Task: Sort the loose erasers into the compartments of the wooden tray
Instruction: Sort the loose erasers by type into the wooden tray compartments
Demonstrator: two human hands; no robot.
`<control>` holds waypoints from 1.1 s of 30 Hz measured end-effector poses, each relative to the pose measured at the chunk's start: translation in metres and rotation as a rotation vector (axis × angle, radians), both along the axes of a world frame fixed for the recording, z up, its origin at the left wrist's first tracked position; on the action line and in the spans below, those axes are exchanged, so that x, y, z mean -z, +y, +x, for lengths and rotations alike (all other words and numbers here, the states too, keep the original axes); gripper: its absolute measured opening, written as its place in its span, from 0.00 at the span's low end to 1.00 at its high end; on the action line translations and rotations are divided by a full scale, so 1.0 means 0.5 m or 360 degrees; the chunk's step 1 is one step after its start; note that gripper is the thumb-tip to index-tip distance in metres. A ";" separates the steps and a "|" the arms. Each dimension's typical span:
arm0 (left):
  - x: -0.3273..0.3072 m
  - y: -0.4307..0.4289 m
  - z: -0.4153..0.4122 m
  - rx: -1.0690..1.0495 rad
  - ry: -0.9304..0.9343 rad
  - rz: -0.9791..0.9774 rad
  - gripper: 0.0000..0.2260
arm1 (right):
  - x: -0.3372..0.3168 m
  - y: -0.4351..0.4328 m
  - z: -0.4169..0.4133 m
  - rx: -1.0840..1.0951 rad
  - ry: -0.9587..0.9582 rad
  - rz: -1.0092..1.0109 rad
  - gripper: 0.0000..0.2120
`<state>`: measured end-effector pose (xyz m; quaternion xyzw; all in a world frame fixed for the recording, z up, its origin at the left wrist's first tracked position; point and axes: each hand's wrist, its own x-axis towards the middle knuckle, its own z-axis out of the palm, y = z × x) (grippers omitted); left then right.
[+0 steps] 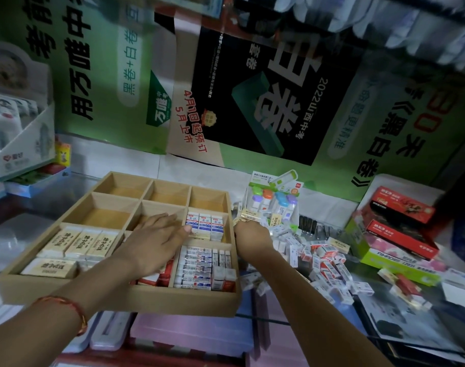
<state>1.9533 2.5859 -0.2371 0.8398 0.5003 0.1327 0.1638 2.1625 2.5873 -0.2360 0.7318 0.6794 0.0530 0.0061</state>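
Your left hand [155, 241] lies flat, fingers straight, over the tray [120, 296] mid-frame. Your right hand [252, 235] is dug into the eraser pile [326, 260] just right of it, fingers hidden, so can't tell if it's gripping any.

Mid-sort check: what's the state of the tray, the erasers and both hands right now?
wooden tray: partly filled, back row empty.
beige erasers: flat in front-left compartment.
blue-white erasers: row of three, middle-right compartment.
loose erasers: heaped right of tray.
left hand: fingers straight, over tray.
right hand: at the heap, grip hidden.
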 end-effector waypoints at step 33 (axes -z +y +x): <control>-0.001 0.000 0.001 -0.0007 0.0021 -0.0003 0.23 | -0.012 -0.024 0.042 0.0345 0.0783 -0.0316 0.12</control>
